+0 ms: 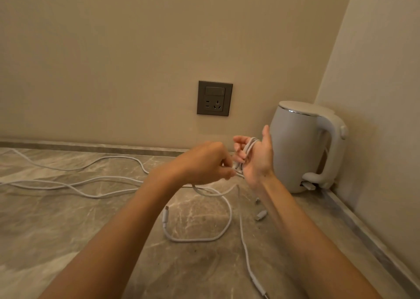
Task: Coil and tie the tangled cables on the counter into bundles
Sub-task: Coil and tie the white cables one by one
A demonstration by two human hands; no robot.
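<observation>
On the table (pixel 68 230), marbled grey-brown stone running back to a beige wall (pixel 113 60), your forearms come in from the bottom edge. The hands meet just above the surface near the right rear corner.

White kettle (pixel 295 153) stands upright in that corner, lid shut, handle to the right.

Your right hand (pixel 258 162) is raised, palm toward you, overlapping the kettle in view. Its fingers are curled around a small coil (pixel 249 147) of white cable, several turns wrapped over them.

Your left hand (pixel 204 163) is just beside it, knuckles up, fingertips pinching a strand (pixel 237 174) coming off the bottom of the coil. Hands are close together; can't tell if they touch.

Loose cables (pixel 97 197), white, several runs, trail across the table to the left edge and cross each other. One loop (pixel 231 216) lies below your wrists and ends in a connector (pixel 165 216) by your left forearm. Another run (pixel 244 248) drops from the hands toward the bottom edge.

Grey wall socket (pixel 215 98), switch above the pin holes, sits on the wall above the hands.

Small loose plug (pixel 261 215) lies on the table just beside your right forearm.
</observation>
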